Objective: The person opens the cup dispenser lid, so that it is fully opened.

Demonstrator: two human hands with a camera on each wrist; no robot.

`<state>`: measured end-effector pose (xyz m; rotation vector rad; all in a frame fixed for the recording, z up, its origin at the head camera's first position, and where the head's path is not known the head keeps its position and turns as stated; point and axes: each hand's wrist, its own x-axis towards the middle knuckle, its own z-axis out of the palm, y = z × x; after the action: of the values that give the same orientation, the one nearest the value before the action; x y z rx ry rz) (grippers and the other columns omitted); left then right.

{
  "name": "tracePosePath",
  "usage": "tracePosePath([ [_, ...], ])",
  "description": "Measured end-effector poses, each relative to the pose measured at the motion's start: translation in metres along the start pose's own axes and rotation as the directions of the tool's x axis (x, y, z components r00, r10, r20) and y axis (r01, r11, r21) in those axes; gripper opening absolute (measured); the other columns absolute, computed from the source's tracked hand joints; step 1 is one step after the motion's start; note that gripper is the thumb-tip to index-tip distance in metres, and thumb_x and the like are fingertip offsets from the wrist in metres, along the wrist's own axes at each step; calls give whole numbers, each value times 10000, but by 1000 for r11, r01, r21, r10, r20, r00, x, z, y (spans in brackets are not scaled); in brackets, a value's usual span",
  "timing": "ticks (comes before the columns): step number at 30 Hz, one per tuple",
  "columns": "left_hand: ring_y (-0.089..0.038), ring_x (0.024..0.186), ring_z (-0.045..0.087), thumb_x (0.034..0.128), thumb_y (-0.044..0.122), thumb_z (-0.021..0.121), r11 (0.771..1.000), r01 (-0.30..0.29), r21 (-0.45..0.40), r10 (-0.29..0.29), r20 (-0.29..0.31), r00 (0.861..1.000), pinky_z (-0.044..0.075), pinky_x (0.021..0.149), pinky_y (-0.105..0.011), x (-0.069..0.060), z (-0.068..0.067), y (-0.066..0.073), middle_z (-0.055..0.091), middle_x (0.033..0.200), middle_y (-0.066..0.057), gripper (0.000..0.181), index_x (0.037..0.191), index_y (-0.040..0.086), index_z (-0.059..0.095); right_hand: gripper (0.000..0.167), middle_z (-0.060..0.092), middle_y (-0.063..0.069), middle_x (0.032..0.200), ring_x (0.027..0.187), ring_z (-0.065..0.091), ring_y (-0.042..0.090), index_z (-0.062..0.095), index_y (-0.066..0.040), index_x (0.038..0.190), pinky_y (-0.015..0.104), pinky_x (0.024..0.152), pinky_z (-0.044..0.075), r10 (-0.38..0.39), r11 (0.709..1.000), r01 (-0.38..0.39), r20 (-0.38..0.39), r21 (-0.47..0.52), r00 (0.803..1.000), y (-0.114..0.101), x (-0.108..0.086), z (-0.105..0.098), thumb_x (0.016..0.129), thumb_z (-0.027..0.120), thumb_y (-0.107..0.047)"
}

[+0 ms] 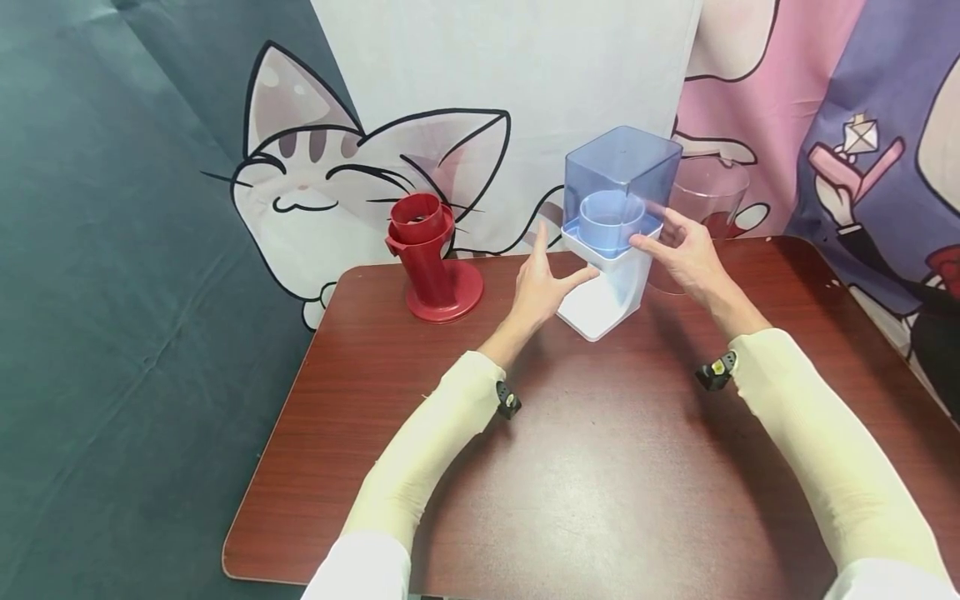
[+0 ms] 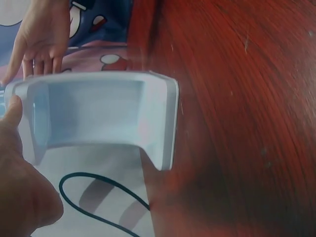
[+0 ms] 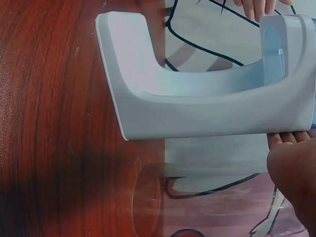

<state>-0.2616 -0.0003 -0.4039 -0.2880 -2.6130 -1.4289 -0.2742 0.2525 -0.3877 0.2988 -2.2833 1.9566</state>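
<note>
A white dispenser stand (image 1: 600,304) with a see-through blue box (image 1: 622,158) on top is on the table near its back edge. Inside the box shows a round blue ring (image 1: 611,218). My left hand (image 1: 538,287) is at the stand's left, fingers straight, thumb out by its upper front edge; in the right wrist view its fingers (image 3: 259,7) are apart from the stand. On the other side my right hand (image 1: 688,250) touches the upper part, thumb near the front corner. The left wrist view shows the right fingers (image 2: 44,61) fairly straight.
Left of the stand is a red cylinder (image 1: 431,267) on a round red base (image 1: 465,287). A large clear cylinder (image 1: 705,187) stands behind my right hand, hard to make out. Printed cloth (image 1: 427,67) hangs right behind the brown table (image 1: 570,467).
</note>
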Motion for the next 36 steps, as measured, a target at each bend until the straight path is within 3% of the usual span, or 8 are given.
tracePosePath([
  [13,-212,1478,478,845,545,873,998,-59,28,59,-7,998,403,1193,-424,-3,14,7,453,1654,-10,1160,1714,185,193,697,681,58,1401,1134,685,33,498,-123,1596,158,941,545,5,1000,-6,13,16,1000,-3,0,-1,970,803,-154],
  [21,-182,1463,492,869,506,867,996,-75,46,76,-16,997,412,1183,-407,-4,17,14,504,1618,-48,1140,1705,130,191,690,744,-78,1212,1091,701,26,516,-95,1578,161,930,551,21,998,-21,2,61,1000,-5,-2,-2,954,810,-102],
  [25,-175,1471,484,886,470,865,994,-96,47,96,-8,995,401,1194,-403,-5,16,16,513,1607,-82,1126,1699,91,183,703,710,44,1358,1123,689,13,499,-105,1591,176,950,547,42,999,-42,-5,8,999,-7,-2,-2,962,810,-138],
  [29,-158,1492,457,888,472,862,993,-111,35,111,4,994,373,1216,-376,-6,10,15,496,1619,-90,1117,1698,89,195,724,583,193,1507,1177,680,28,478,-104,1603,179,952,545,60,997,-61,-24,-44,998,-10,-5,0,966,811,-188],
  [36,-67,1464,460,903,443,859,984,-176,-35,177,40,983,332,1221,-310,-11,-9,12,594,1530,-53,1068,1698,133,217,692,609,229,1442,1070,693,-33,549,-68,1547,132,889,549,12,995,-21,-86,-96,996,-23,-18,11,940,843,-223],
])
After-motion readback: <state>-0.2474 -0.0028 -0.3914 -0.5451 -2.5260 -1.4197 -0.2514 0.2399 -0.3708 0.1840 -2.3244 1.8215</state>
